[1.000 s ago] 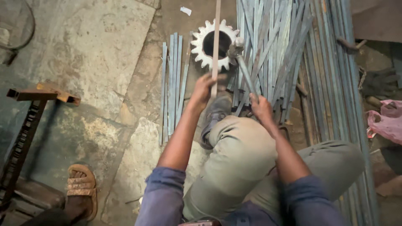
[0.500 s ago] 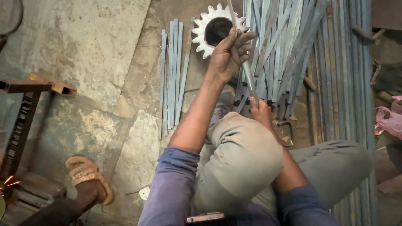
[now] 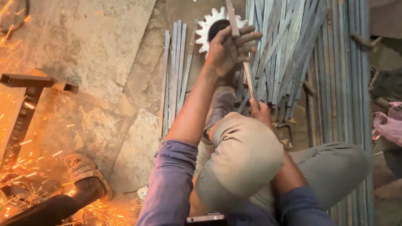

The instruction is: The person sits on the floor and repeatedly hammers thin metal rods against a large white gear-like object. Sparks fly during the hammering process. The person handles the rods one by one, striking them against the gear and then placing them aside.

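My left hand (image 3: 229,49) is raised over a white toothed gear wheel (image 3: 204,30) on the floor. It is shut on a wooden handle (image 3: 230,14) that runs up out of the picture. My right hand (image 3: 261,112) sits low beside my bent knee, partly hidden by it. It pinches a thin flat metal strip (image 3: 249,81) that slants up toward the gear. My shoe (image 3: 220,104) rests just below the gear. What is at the far end of the handle is out of view.
A short row of flat strips (image 3: 176,75) lies left of the gear, and a large pile of long strips (image 3: 335,83) to the right. Orange sparks (image 3: 25,167) fly at lower left by another person's sandalled foot (image 3: 86,171). A dark metal stand (image 3: 25,104) and a pink bag (image 3: 389,125) are nearby.
My left hand has gone from beside my knee up over the gear, lifting the handle. Sparks have appeared at lower left, and the sandalled foot has shifted right.
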